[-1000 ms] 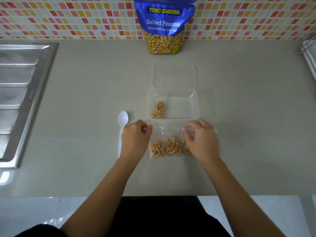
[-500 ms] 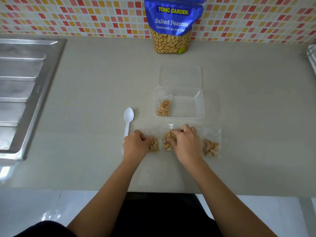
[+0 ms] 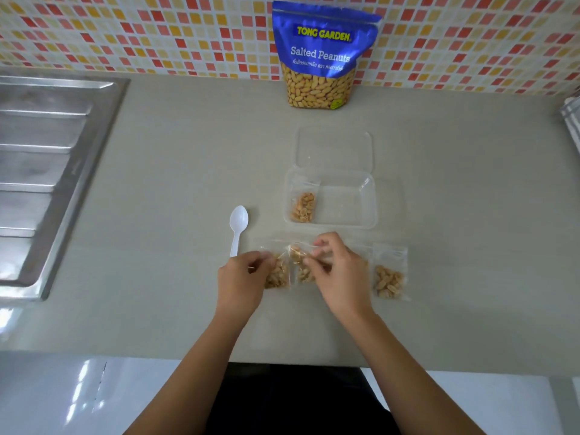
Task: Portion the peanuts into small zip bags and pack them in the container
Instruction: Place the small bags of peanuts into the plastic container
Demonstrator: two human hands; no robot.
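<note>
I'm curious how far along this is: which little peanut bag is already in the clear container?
The bag at the clear container's left end; it alone lies inside the walls, not on the counter.

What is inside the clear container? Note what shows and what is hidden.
One zip bag of peanuts lies at the left end of the container; the rest of its floor shows bare. Its lid lies open behind, covering nothing. Only what is under the bag is hidden.

Soft, even light; shadows on the counter point(image 3: 163, 215) are faint. White glare streaks sit on the glossy surface point(image 3: 88, 397) below its front edge. The sink point(image 3: 47, 183) and tiled wall point(image 3: 125, 32) bow at the frame edges; detail is slightly soft.
</note>
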